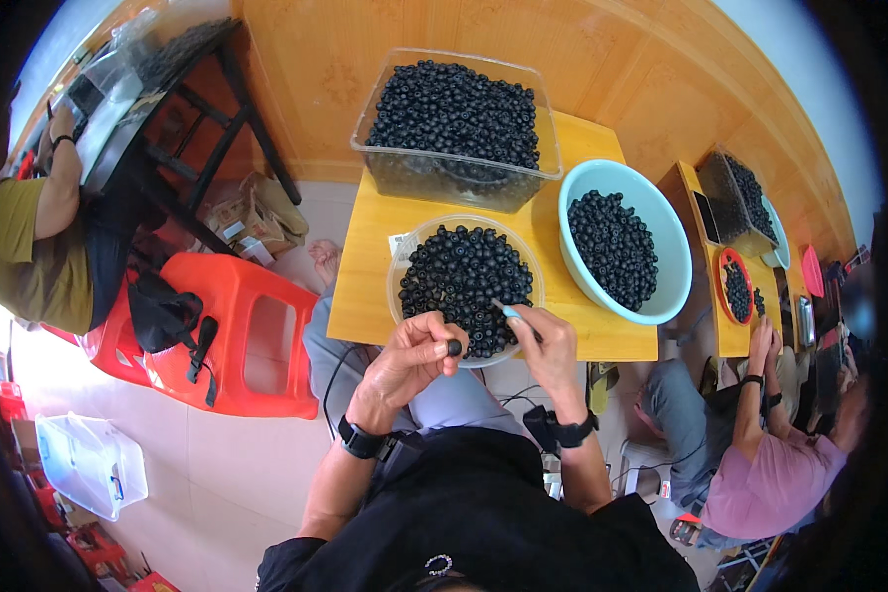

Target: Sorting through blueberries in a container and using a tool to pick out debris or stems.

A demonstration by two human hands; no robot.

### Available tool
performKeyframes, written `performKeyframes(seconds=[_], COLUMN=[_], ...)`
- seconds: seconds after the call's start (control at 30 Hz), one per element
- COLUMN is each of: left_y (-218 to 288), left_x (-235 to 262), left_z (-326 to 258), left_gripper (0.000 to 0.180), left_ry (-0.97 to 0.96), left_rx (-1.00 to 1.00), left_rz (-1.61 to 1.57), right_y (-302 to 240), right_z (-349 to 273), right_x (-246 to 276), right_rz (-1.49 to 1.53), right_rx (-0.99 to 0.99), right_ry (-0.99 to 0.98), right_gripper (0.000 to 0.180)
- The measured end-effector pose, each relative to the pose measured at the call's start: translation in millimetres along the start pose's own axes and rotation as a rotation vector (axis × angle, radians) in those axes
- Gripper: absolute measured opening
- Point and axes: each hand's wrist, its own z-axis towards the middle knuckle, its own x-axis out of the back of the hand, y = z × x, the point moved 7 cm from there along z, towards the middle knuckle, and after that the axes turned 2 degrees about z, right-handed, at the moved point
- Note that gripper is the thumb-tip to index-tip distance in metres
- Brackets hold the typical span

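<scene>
My left hand (409,357) pinches a single round black bead (454,347) between thumb and fingertips, just over the near rim of a round clear tub (393,286). Loose black beads (464,271), many with a hole, fill that tub. In my right hand (547,347) is a slim pale-blue tool (506,310), its thin tip pointing left over the beads; the exact kind of tool is too small to tell. The two hands are a short way apart and do not touch.
A yellow table (602,340) carries the tub, a large clear bin (444,178) of black beads behind, and a light-blue basin (676,261) of beads to the right. Red plastic stools (286,286) stand left. Other people sit at tables on both sides. A clear box (94,469) lies on the floor.
</scene>
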Motion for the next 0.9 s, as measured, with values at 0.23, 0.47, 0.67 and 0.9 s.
performKeyframes(seconds=[0.23, 0.47, 0.67, 0.9], left_y=[-4.0, -11.5, -18.5, -21.4], left_x=[15.0, 15.0, 17.0, 19.5], left_z=[10.2, 8.7, 6.3, 7.9], left_gripper=[0.009, 0.013, 0.017, 0.022], left_ry=[0.108, 0.105, -0.014, 0.089], left_rx=[0.000, 0.083, 0.136, 0.139], left_rz=[0.033, 0.162, 0.149, 0.199], right_y=[-27.4, -39.4, -40.7, -39.5], right_z=[3.1, -1.4, -10.6, -10.0], right_x=[-4.1, -28.2, -34.7, -25.0], right_rz=[0.297, 0.608, 0.900, 0.723], right_rx=[-0.054, -0.229, -0.514, -0.267], right_ry=[-0.065, -0.319, -0.390, -0.301], right_gripper=[0.021, 0.017, 0.013, 0.008])
